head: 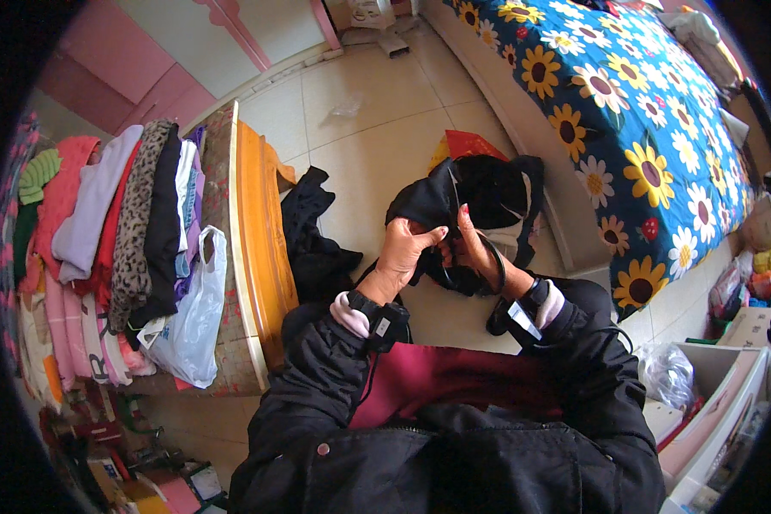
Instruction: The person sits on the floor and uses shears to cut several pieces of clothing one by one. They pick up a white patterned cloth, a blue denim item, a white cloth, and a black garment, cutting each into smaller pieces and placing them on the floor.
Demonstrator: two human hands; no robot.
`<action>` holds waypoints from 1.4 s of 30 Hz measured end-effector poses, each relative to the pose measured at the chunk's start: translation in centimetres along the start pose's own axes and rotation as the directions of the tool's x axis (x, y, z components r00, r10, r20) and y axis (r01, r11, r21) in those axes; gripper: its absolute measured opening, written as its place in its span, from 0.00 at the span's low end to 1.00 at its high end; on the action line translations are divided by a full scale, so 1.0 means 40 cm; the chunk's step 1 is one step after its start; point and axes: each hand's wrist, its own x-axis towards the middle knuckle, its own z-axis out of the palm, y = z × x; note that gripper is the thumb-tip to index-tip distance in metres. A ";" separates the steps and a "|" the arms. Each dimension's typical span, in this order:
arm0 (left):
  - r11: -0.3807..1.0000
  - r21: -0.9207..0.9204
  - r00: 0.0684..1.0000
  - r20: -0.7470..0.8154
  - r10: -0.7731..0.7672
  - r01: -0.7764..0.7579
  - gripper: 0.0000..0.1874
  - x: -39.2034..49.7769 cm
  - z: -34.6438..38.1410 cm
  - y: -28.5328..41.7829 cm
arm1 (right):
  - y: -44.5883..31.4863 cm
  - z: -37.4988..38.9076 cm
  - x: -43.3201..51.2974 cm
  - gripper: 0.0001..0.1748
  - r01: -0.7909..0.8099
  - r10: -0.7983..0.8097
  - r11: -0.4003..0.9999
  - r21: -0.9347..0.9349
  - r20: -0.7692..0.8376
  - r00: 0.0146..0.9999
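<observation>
Both hands are raised close together in front of my lap, around a black item with a strap or band [451,273], perhaps a bag or garment. My left hand [403,254] grips its gathered black fabric, thumb pointing right. My right hand [478,250] has its thumb up along the edge, and a dark looped strap passes over its fingers. Just beyond lies a black bag or bundle of cloth [495,186] with light edging, against a red and yellow packet [475,144]. Crumpled black clothing [315,238] rests on the floor to the left.
A low wooden table [266,225] at left bears stacked folded clothes [135,212] and a pale plastic bag [199,321]. On the right stands a bed with a blue floral cover [649,135]. Open drawers or boxes [713,392] with a clear plastic bag [668,376] are at lower right.
</observation>
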 end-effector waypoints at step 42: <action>0.861 0.119 0.860 0.206 0.466 -0.495 0.15 0.335 0.251 0.269 | 0.027 -0.048 -0.010 0.36 -0.151 0.211 0.870 0.469 -0.079 0.974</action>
